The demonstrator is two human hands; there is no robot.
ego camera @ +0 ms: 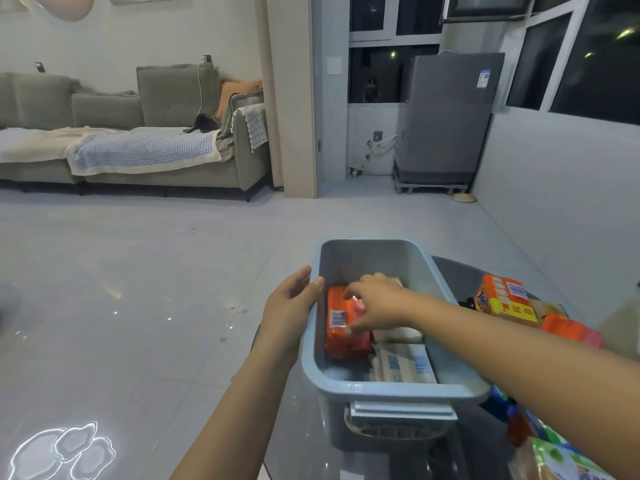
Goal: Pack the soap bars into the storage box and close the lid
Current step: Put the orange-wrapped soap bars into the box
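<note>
A light blue storage box [388, 389] stands open on a dark glass table, with no lid in sight. Inside, an orange soap pack [341, 344] lies against the left wall, and white soap packs [405, 367] lie beside it on the right. My right hand [375, 301] reaches into the box, its fingers on top of the orange pack. My left hand [289, 306] holds the box's left rim from outside, thumb over the edge. Right of the box, more orange soap packs [502, 299] are piled on the table.
Colourful packages [554, 455] lie at the table's near right corner. The table edge [258, 341] curves just left of the box, above a glossy tiled floor [138, 289]. A sofa [138, 133] and a grey appliance [446, 123] stand far behind.
</note>
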